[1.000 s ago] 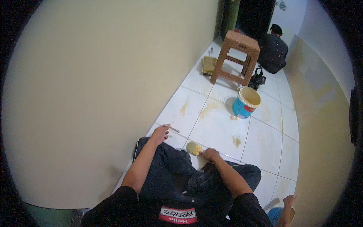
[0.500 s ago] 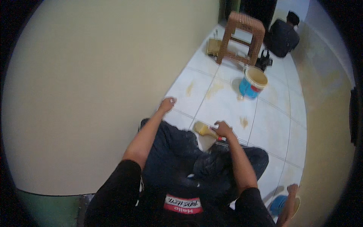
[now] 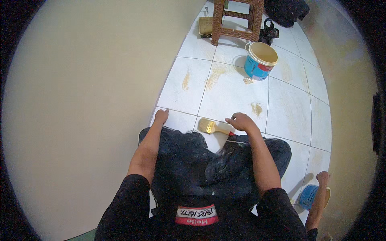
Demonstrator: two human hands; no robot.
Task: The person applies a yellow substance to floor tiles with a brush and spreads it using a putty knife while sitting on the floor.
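A flat paintbrush [image 3: 219, 129] with pale bristles, a gold-coloured ferrule and a red-tipped wooden handle lies on the white tiles before my crossed legs. Just beyond its handle end hovers my right hand [image 3: 243, 121], fingers loosely bent with the thumb side toward the brush; nothing shows in it. My left hand [image 3: 161, 116] is closed beside the foot of the cream wall [image 3: 92, 100], near my left knee. Its fingers are mostly hidden, and I cannot make out whether anything is in them. Farther off stands a blue-and-white paint bucket [image 3: 252, 68], beige paint coating its inside.
A brown woven-pattern stool [image 3: 237, 32] stands beyond the bucket, between a paint tray [image 3: 205, 26] and a black plastic bag [image 3: 267, 33]. Another person in dark clothes [image 3: 286, 12] is farther back. At lower right, another person's hand [image 3: 323, 178] is over a second blue bucket [image 3: 308, 196]. Paint smears [image 3: 256, 108] mark the tiles.
My left hand has come back toward my knee along the wall. The right hand has moved slightly away from the brush, which stays put. My view has tipped downward.
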